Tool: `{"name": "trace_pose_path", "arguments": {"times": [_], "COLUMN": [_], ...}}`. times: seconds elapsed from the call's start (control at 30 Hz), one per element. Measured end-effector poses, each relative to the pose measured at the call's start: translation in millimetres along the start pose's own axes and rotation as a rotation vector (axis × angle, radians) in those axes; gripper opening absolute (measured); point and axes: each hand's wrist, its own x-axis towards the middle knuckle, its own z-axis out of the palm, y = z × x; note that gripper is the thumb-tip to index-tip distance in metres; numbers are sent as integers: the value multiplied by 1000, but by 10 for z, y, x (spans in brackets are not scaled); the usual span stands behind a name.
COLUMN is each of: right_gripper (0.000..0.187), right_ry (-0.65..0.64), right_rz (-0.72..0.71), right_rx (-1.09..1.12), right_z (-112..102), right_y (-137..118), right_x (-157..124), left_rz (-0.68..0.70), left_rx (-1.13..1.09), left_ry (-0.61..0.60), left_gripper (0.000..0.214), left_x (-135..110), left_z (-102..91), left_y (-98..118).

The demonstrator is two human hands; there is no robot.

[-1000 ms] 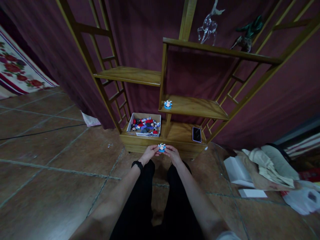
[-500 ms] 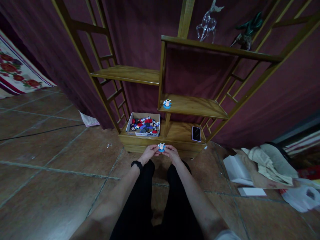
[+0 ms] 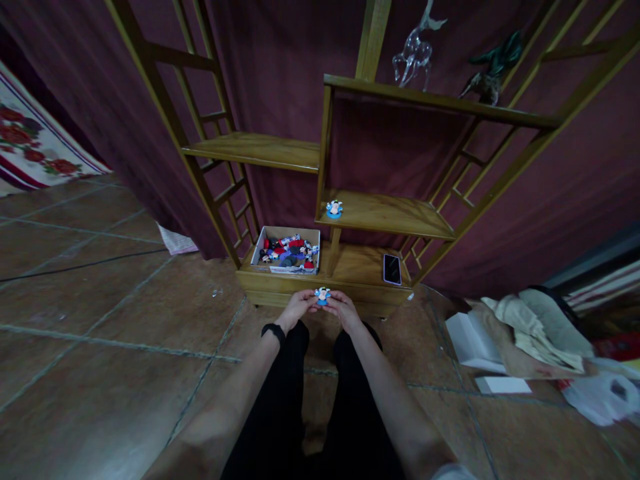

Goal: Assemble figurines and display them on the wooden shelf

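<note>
Between my two hands, in front of the low part of the shelf unit, is a small white-and-blue figurine (image 3: 323,296) on a blue base. The fingers of my left hand (image 3: 299,307) close on its left side. My right hand (image 3: 344,309) pinches it from the right. A similar figurine (image 3: 334,209) stands upright on the left end of the middle shelf (image 3: 390,211). Just beyond my left hand, an open box (image 3: 261,257) holds several small figurines in red, purple, black and white, piled together.
A phone (image 3: 393,269) lies on the bottom shelf at right. A clear glass deer (image 3: 414,53) and a dark green ornament (image 3: 493,67) stand on the upper shelf. White boxes (image 3: 473,341), cloth (image 3: 530,333) and a plastic bag (image 3: 603,397) lie on the floor at right.
The figurine in my hands has turned or tilted very slightly. Both hands stay in nearly the same place, and the view has shifted a little.
</note>
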Motion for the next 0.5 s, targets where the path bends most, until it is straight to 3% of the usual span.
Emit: {"name": "trace_pose_path", "arguments": {"times": [0.5], "right_gripper": [32], "right_ry": [49], "right_rz": [42], "right_rx": [-22], "right_z": [-8], "right_y": [28], "right_x": [22], "left_rz": [15], "left_rx": [-40], "left_ry": [58], "left_gripper": [34], "left_x": [-14], "left_z": [26], "left_y": [15]}}
